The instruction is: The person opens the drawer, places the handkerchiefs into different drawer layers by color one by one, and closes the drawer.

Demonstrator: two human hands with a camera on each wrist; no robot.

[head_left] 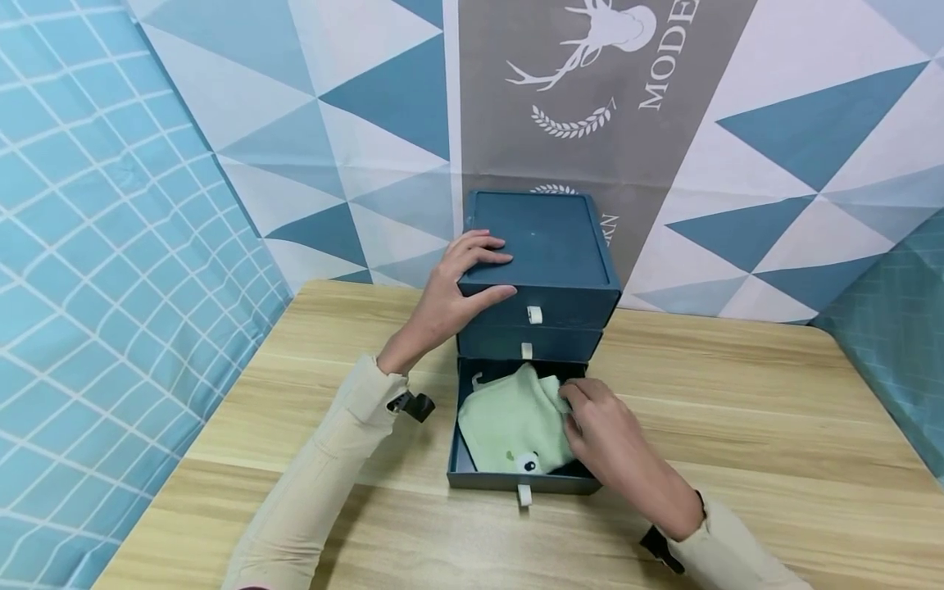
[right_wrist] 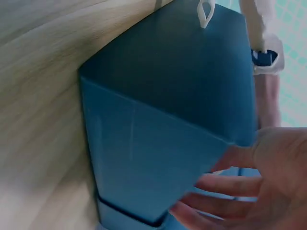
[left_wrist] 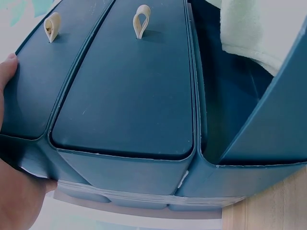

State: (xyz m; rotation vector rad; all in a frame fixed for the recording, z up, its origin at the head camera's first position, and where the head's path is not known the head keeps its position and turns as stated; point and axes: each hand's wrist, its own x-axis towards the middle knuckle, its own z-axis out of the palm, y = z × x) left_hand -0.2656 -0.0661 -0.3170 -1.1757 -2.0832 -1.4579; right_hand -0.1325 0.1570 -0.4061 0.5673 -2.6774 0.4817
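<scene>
A dark blue three-drawer box (head_left: 542,246) stands against the patterned backdrop. Its bottom drawer (head_left: 479,481) is pulled out and holds a pale green hand towel (head_left: 509,414) with a cartoon eye and a hanging loop. My left hand (head_left: 460,279) rests on the box's top left corner, fingers on the lid and thumb along the front edge. Over the drawer's right wall, my right hand (head_left: 601,422) pinches the towel's right edge. In the right wrist view, the drawer wall (right_wrist: 144,148) partly hides those fingers; the towel also shows in the left wrist view.
The two upper drawers are closed, each with a pale pull loop (head_left: 534,315). Under the box is a wood-grain table (head_left: 737,410). Behind it hangs a geometric backdrop with a deer print, and blue gridded cloth (head_left: 96,246) hangs at the left.
</scene>
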